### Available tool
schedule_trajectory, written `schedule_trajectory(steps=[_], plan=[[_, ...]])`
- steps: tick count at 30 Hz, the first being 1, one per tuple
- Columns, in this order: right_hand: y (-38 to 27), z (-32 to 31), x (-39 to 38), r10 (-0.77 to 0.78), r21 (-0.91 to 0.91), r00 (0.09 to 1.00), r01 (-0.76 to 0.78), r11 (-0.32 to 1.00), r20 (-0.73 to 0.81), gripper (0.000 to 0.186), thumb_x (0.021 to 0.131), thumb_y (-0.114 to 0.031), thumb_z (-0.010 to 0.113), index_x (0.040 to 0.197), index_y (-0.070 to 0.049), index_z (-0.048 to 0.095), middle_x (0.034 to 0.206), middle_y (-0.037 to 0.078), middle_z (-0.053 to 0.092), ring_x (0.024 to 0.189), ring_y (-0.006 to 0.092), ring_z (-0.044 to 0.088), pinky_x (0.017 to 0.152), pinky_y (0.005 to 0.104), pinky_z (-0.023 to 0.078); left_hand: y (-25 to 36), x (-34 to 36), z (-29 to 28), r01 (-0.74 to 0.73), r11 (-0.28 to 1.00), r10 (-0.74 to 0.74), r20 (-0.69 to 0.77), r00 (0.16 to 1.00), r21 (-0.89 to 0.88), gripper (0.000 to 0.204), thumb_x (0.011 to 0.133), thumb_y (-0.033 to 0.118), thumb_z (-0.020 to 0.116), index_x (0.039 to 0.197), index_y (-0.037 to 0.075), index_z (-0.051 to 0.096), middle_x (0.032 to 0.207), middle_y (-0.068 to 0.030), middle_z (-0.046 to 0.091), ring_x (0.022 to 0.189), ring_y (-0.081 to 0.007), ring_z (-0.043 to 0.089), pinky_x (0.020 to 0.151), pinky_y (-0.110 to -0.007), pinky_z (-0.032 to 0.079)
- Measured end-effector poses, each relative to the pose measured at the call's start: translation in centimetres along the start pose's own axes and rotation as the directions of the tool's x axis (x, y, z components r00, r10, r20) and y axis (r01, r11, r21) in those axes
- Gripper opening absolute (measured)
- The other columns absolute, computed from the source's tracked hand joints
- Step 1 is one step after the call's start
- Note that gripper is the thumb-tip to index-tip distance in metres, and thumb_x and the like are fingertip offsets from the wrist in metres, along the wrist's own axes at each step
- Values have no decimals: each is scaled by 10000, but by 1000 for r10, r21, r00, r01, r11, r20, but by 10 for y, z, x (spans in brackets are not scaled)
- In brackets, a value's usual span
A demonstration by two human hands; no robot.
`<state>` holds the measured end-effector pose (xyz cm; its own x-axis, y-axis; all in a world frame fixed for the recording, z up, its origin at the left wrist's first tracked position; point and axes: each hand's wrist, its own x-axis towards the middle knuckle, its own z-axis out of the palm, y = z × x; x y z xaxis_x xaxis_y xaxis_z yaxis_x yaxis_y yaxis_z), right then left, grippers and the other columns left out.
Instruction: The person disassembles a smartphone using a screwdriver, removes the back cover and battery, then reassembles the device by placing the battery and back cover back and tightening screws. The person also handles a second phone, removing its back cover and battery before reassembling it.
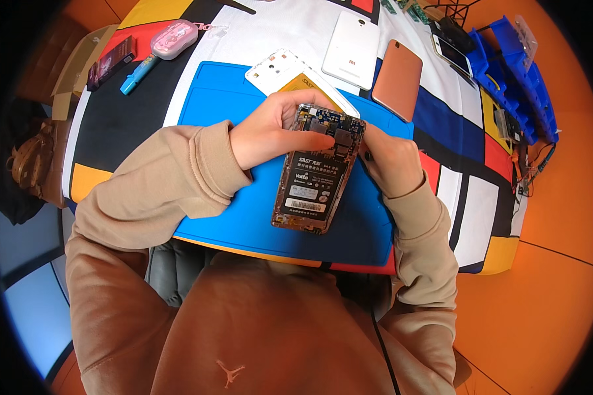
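Note:
An opened smartphone (308, 181) is held up over a blue work mat (237, 224), its black battery and circuit board facing me. My left hand (277, 128) is closed on its upper left part, thumb lying across the board. Along the phone's upper right edge is my right hand (392, 158), fingers curled against the side and partly hidden behind it. Beyond the hands, a white phone shell (270, 69) with a gold-coloured panel lies at the mat's far edge, partly covered by my left hand.
A white phone (351, 49), a copper-coloured phone (397, 79) and another white-framed phone (452, 54) lie farther back. Blue parts bins (517, 72) stand at the right. A pink case (174, 39), a blue pen-like item (139, 74) and a dark box (112, 64) sit far left.

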<state>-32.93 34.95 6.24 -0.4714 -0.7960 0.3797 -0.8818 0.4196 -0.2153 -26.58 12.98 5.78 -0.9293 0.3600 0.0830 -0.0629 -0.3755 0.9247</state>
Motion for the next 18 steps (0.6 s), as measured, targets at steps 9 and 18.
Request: schedule_trajectory(steps=[9, 18], plan=[[-4, -1, 5, -3, -55, 1000, 3, 998, -1, 167, 850, -108, 620, 1011, -79, 583, 638, 76, 580, 506, 222, 589, 430, 335, 455, 1, -1, 0, 13, 999, -13, -9, 1000, -33, 288, 832, -14, 631, 1093, -5, 510, 967, -65, 647, 858, -86, 621, 760, -212, 495], [2, -13, 7, 23, -99, 962, -52, 994, -271, 144, 778, -84, 723, 877, -91, 618, 551, 58, 545, 479, 196, 563, 448, 308, 427, -1, -1, 2, -29, 1000, 29, 39, 999, -5, 299, 833, -23, 637, 1100, 6, 507, 978, -83, 667, 860, -86, 628, 753, -211, 493]])
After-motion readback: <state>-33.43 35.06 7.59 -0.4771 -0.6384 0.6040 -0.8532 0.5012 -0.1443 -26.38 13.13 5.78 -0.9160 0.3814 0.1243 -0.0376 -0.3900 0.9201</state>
